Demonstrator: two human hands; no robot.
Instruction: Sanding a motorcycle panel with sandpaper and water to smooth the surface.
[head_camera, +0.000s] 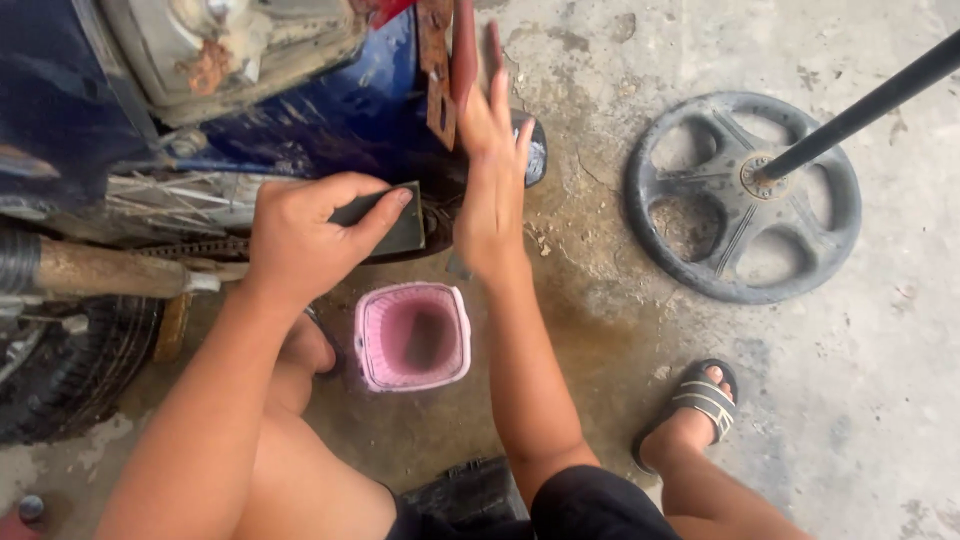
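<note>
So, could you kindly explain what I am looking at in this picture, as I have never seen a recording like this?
There is no machine here: a camera worn on a person's head looks down at their own two bare hands. The person squats on a concrete floor beside a blue motorcycle. The left hand grips a flat dark rectangular piece against the bike. The right hand is open, fingers stretched up, resting against the bike's rusty parts. Between the knees stands a small pink basket. To the right lies a black wheel-shaped base with a dark pole rising from it. A sandalled foot shows lower right.
</note>
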